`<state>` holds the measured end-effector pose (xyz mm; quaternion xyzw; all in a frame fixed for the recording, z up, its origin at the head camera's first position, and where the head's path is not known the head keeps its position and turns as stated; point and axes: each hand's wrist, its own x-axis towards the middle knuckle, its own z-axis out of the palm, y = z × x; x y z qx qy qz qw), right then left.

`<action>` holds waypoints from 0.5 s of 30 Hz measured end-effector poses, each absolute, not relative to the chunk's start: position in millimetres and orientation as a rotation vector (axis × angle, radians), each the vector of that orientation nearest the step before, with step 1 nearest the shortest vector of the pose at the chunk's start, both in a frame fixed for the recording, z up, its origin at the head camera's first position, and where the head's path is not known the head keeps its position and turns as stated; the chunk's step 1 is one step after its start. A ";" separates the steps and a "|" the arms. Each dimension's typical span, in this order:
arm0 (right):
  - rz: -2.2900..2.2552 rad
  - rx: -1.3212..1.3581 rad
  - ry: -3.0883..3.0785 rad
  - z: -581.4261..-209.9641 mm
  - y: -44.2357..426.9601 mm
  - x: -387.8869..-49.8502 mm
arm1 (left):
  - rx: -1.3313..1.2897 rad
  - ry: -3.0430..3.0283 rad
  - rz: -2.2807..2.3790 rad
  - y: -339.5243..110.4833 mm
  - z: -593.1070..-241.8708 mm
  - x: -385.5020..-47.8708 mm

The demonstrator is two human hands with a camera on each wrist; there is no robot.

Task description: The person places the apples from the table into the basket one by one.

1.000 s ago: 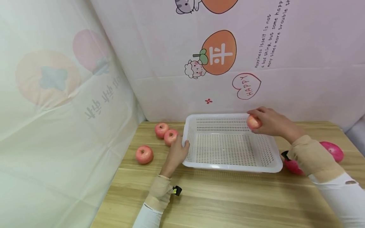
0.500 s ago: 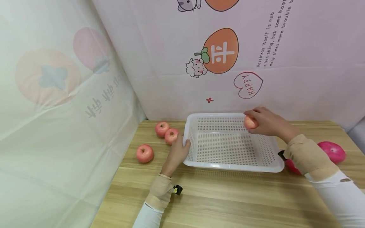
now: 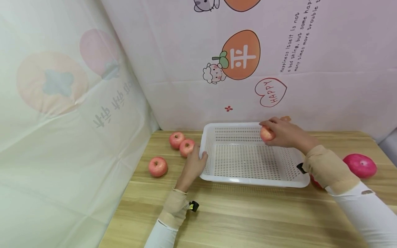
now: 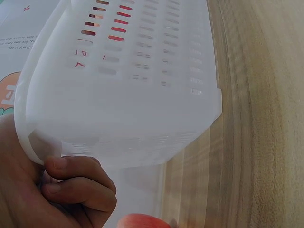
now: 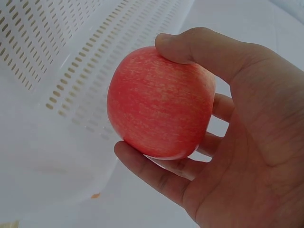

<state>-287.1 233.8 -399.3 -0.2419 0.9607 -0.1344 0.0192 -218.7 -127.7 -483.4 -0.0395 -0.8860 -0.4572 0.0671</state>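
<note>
A white perforated plastic basket (image 3: 248,181) sits on the wooden table with nothing in it. My left hand (image 3: 194,163) grips its left rim; in the left wrist view the fingers (image 4: 85,187) curl beneath that rim. Over the basket's back right part, my right hand (image 3: 286,134) holds a red apple (image 3: 267,133). The right wrist view shows thumb and fingers around this apple (image 5: 161,104). Left of the basket lie three more apples: one near the left hand (image 3: 187,148), another behind it (image 3: 177,140), and a third nearer the front (image 3: 158,166).
A pink-red round fruit (image 3: 359,165) lies on the table (image 3: 248,217) at the right. Another red item (image 3: 315,182) is mostly hidden behind the basket's right end and my right forearm. A printed cloth (image 3: 186,103) stands upright behind the table.
My right hand has moved slightly left with the apple, farther in over the basket. The left hand keeps its grip on the rim. The view has shifted slightly.
</note>
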 end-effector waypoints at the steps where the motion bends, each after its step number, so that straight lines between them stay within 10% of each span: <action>1: -0.415 -0.755 2.983 -399.5 232.7 -287.8 | -0.118 -2.668 -1.383 -127.8 -483.4 -218.7; 15: -0.452 -0.769 2.978 -403.8 218.8 -291.3 | -0.096 -2.681 -1.395 -127.8 -484.8 -219.3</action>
